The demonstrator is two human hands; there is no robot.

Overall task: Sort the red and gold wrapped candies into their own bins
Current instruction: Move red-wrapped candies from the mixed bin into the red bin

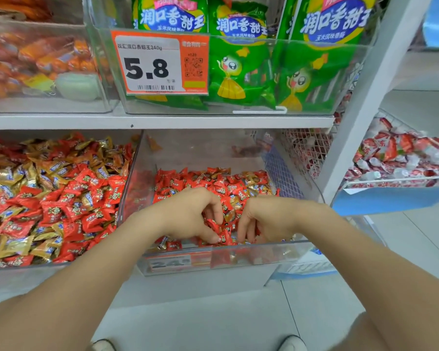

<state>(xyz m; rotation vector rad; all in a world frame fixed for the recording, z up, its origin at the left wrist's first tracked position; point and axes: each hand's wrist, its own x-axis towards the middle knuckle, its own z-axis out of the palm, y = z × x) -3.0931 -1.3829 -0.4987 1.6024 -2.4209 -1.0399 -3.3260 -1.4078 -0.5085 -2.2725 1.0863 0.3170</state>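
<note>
The left hand and right hand dig curled fingers into red candies at the right bin front edge, grip unclear, so half-buried gold candies could be missed.

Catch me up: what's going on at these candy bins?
A person has both hands in the right clear bin. The left hand and right hand have fingers curled into mostly red candies near its front. Whether either grip holds a candy is unclear. The left bin holds a red and gold mix, so sorting isn't finished.
</note>
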